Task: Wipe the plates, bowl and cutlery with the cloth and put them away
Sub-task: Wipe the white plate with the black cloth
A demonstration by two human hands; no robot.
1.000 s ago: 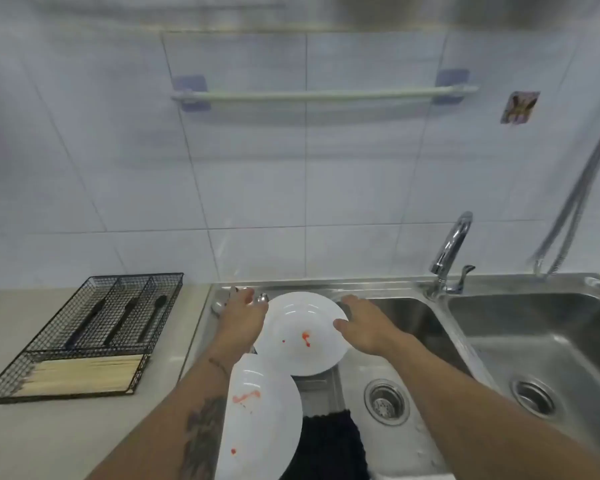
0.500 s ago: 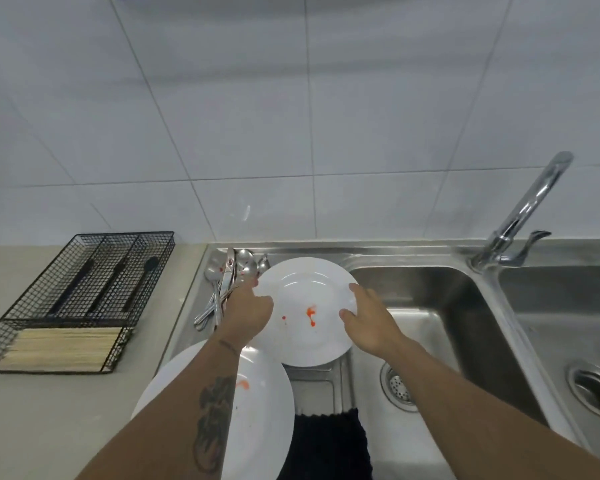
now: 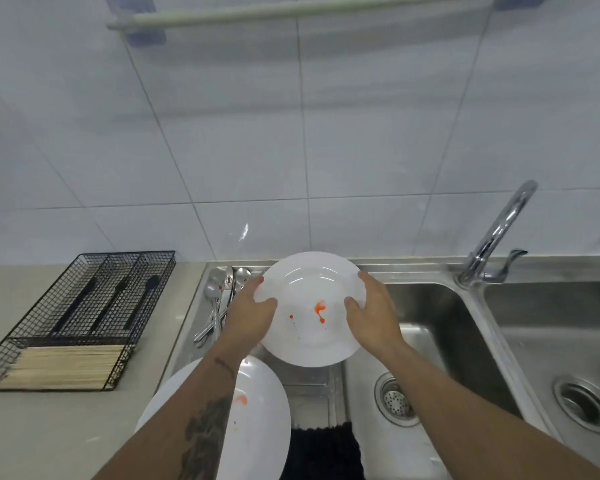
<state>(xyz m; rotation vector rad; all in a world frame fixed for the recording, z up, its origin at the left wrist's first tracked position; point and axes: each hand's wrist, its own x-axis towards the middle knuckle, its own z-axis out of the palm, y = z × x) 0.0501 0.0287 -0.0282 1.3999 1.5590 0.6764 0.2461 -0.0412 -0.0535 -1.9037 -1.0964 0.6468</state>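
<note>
A white plate [image 3: 310, 308] with red smears is held at both rims above the drainboard of the steel sink [image 3: 430, 327]. The left hand [image 3: 248, 315] is clamped on the left rim, thumb on the top face, fingers curled round the edge. The right hand [image 3: 373, 315] is clamped on the right rim the same way, thumb on top.

A second white plate [image 3: 260, 427], also smeared red, is seen lower down, partly hidden under the left forearm, overlapping the sink's left edge. Spoons [image 3: 222, 299] lie on the drainboard, just left of the held plate, behind the left hand. A dark cloth [image 3: 323, 452] is draped at the sink's near edge, beside the second plate.

A black wire cutlery tray [image 3: 84, 317] sits on the counter [image 3: 49, 427], well left of the sink; dark-handled utensils and pale chopsticks are held in it. The tap [image 3: 496, 237] is mounted between the two basins.
</note>
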